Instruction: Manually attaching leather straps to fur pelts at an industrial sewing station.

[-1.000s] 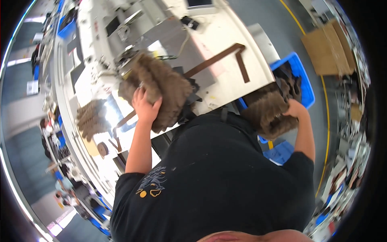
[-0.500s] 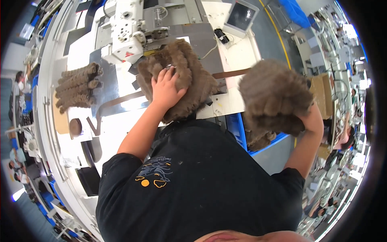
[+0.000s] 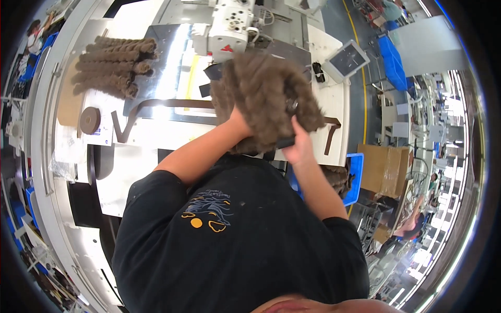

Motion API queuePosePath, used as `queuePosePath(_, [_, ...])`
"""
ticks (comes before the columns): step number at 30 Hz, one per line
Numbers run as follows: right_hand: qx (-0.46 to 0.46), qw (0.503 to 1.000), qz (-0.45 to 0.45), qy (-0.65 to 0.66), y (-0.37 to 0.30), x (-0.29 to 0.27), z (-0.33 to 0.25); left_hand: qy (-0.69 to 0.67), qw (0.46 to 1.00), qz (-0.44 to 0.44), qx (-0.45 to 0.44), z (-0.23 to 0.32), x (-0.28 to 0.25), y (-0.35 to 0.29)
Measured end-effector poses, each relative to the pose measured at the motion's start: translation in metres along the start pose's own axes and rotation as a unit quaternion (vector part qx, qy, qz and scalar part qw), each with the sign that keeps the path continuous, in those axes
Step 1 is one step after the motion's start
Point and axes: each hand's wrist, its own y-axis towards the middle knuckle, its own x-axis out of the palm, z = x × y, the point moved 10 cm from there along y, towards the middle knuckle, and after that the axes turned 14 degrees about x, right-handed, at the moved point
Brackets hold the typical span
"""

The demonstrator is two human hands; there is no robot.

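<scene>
Both hands, left hand (image 3: 237, 122) and right hand (image 3: 297, 146), clamp the shaggy brown bundle (image 3: 263, 99) above the bench (image 3: 151, 138); keep its edges squared toward the sewing machine (image 3: 232, 26) at twelve o'clock.

A white sewing machine (image 3: 229, 28) stands at the far side of the bench (image 3: 151, 138), a stack of brown ridged pieces (image 3: 112, 65) far left, a tape roll (image 3: 90, 120) below it; a blue bin (image 3: 356, 177) sits right, beside a cardboard box (image 3: 383, 167)
</scene>
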Motion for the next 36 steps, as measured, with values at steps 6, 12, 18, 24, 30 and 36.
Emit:
queuePosePath(6, [-0.052, 0.998, 0.032, -0.004, -0.004, -0.014, 0.030, -0.090, 0.995, -0.036, -0.009, -0.007, -0.002, -0.034])
queuePosePath(12, [-0.066, 0.997, 0.047, -0.005, 0.001, -0.003, 0.040, -0.730, 0.532, 0.143, -0.403, -0.072, 0.040, -0.104])
queuePosePath(18, [0.099, 0.980, 0.038, -0.167, -0.018, -0.012, 0.047, -0.642, 0.589, 0.174, -0.459, -0.068, 0.031, -0.099])
queuePosePath(24, [-0.042, 0.819, 0.148, -0.552, -0.026, -0.095, -0.138, -0.597, 0.629, 0.155, -0.473, -0.078, 0.036, -0.106])
queuePosePath(30, [0.146, 0.962, -0.010, -0.229, 0.105, -0.065, -0.130, -0.554, 0.679, 0.175, -0.449, -0.070, 0.021, -0.096])
queuePosePath(36, [0.208, 0.939, -0.065, -0.266, 0.129, -0.024, -0.081, -0.503, 0.639, 0.225, -0.537, -0.085, 0.020, -0.133])
